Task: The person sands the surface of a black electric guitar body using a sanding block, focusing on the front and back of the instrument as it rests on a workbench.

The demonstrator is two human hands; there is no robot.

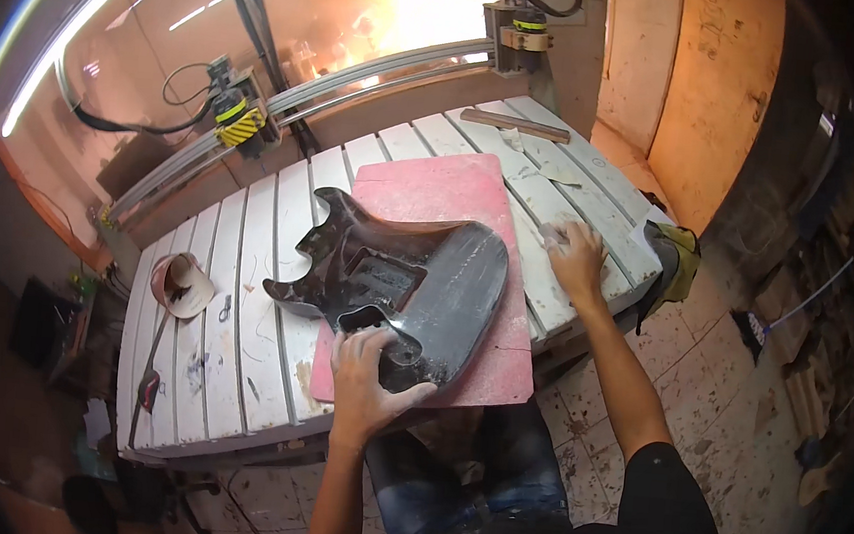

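A dark electric guitar body (455, 299) lies on a pink board (434, 172), with pale dust over its rounded end and cut-out cavities in its face. My left hand (366, 378) grips its near edge, fingers bent at a cavity and thumb stretched along the rim. To the right of the board, my right hand (576, 257) rests low over the white slatted table (270, 355). Its fingers are curled down, and whatever lies under the fingertips is too small to make out. Whitish dust covers both hands.
A machine gantry rail (383, 66) spans the table's far side. A wooden strip (515, 125) lies at the back right. On the left are a cap (183, 285) and a thin tool with a red-black part (148, 389). Cloth (670, 266) hangs off the right corner.
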